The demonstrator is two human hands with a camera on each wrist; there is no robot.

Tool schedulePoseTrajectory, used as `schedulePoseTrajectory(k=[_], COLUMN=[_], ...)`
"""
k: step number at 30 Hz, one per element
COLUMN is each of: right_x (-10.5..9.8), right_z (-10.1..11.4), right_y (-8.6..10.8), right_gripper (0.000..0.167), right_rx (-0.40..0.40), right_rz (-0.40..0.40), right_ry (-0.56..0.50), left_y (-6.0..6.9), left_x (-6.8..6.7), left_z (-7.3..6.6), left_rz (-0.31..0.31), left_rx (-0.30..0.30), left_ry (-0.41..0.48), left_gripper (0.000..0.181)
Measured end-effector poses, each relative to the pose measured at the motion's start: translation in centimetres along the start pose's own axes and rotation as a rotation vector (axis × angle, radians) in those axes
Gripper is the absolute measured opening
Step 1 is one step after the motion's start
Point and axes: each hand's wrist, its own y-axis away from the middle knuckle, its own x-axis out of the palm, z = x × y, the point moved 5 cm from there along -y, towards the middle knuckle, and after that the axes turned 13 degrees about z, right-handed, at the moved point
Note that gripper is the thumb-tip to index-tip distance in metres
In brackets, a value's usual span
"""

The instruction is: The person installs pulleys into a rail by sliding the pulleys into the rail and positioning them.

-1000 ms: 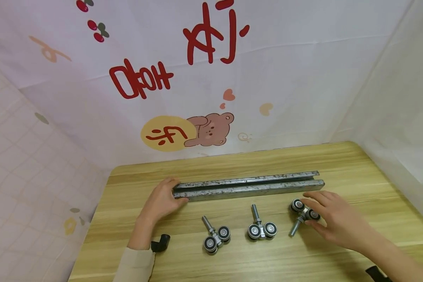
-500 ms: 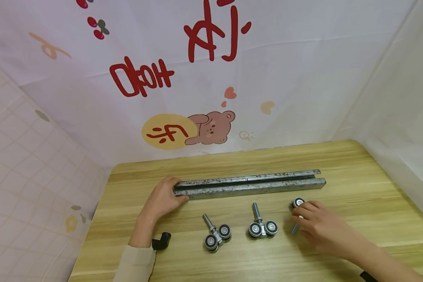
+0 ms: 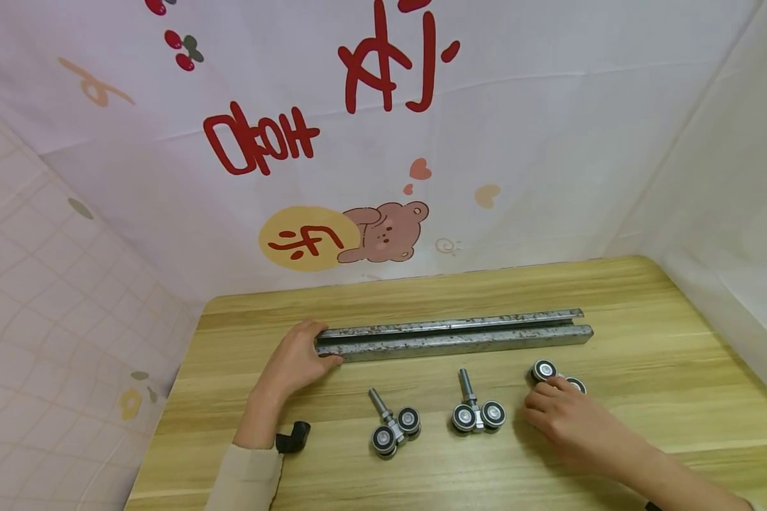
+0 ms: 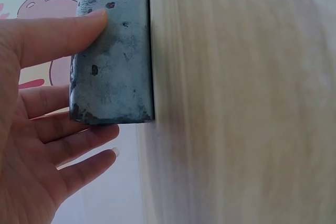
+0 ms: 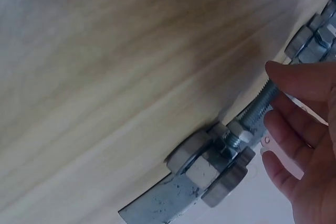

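Left hand (image 3: pixel 296 362) clasps the left end of a slotted steel rail (image 3: pixel 460 347) on the wooden tabletop (image 3: pixel 434 479); right hand (image 3: pixel 562 422) pinches the threaded stud (image 5: pixel 257 106) of the rightmost roller trolley (image 3: pixel 544 370), near the rail. Held only by the stud, the wheels (image 5: pixel 190 150) might swivel or slip.

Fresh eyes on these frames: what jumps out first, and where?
Probably the big red characters high on the white backdrop, with a cartoon bear lower down. Next, the slotted metal rail lying across the wooden table, the left grip holding its left end. Then the three roller units in a row on the rail's near side, the right grip on the rightmost one.
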Motion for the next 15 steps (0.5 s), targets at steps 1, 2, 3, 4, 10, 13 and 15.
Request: schedulePoseTrajectory(k=[1,2,3,4,10,13,15], right_x=[0.11,0.19,0.27,0.31,0.38,0.35,0.26], right_z=[0.03,0.08,0.12,0.17,0.43,0.47,0.52], right_y=[-0.03,-0.09,-0.15,-0.21,-0.37,-0.28,-0.17], right_gripper=[0.023,0.021,0.018,0.017,0.02,0.02,0.022], right_rx=[-0.008,-0.015,-0.024,-0.03,-0.034,-0.031,-0.037], right_rz=[0.0,-0.004,-0.006,-0.01,-0.007,0.002,0.0], right_ry=[0.017,0.031,0.048,0.067,0.135,0.135,0.141], left_y=[0.01,0.02,0.04,0.05,0.1,0.11,0.12], left_x=[0.0,-0.01,-0.02,-0.03,-0.03,-0.04,-0.04], left_z=[-0.02,-0.04,-0.05,-0.07,-0.07,-0.07,-0.07], left_rz=[0.002,0.003,0.004,0.004,0.006,0.006,0.006], left_rx=[0.0,0.0,0.001,0.002,-0.001,-0.002,-0.001], left_ry=[0.001,0.003,0.005,0.008,0.007,0.009,0.014], left_gripper=[0.074,0.074,0.074,0.074,0.074,0.073,0.073])
